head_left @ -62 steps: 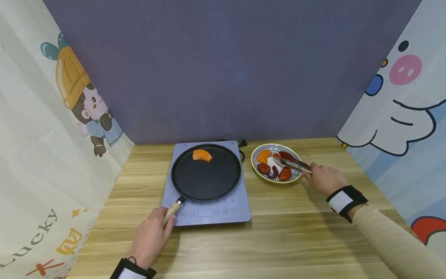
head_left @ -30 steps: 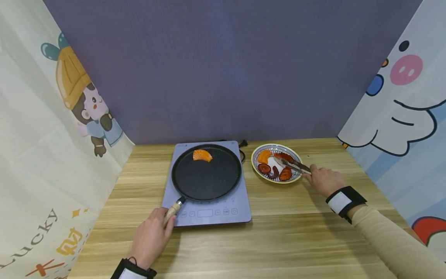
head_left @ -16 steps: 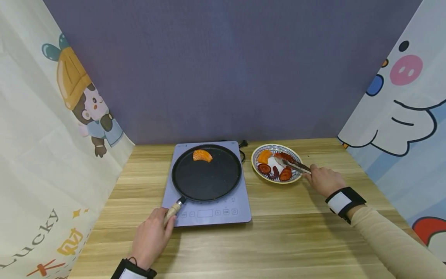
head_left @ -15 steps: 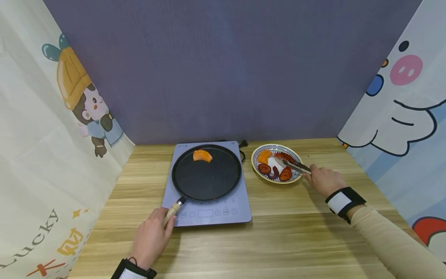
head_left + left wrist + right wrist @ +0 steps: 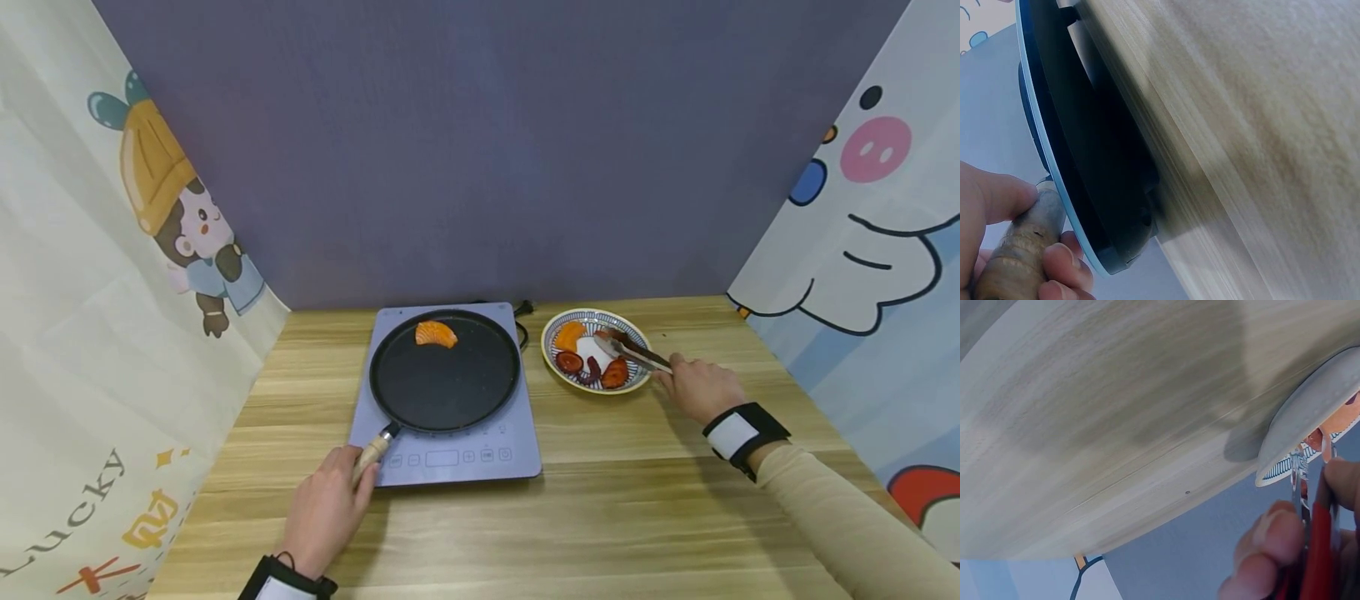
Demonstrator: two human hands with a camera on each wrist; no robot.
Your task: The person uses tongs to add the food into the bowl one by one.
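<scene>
My left hand (image 5: 327,504) holds the wooden handle (image 5: 371,459) of a flat black frying pan (image 5: 450,392). The left wrist view shows its thumb and fingers around that handle (image 5: 1022,250). One orange, white-striped salmon slice (image 5: 436,334) lies near the pan's far rim. My right hand (image 5: 701,389) grips metal tongs (image 5: 643,356), which have red on their grip (image 5: 1317,550) in the right wrist view. Their tips reach into a patterned plate (image 5: 544,353), at a dark red piece (image 5: 617,335) they partly cover; whether they pinch it I cannot tell.
Under the pan is a lilac induction cooker (image 5: 517,467) with a black cord (image 5: 522,333) behind it. Also on the plate are an orange piece (image 5: 569,336), a round dark red slice (image 5: 568,362), a purple curled piece (image 5: 593,370) and a red-orange piece (image 5: 615,373).
The tongs' tips have shifted slightly right on the plate and now cover more of the dark red piece. The left hand, pan and salmon slice stay in place.
</scene>
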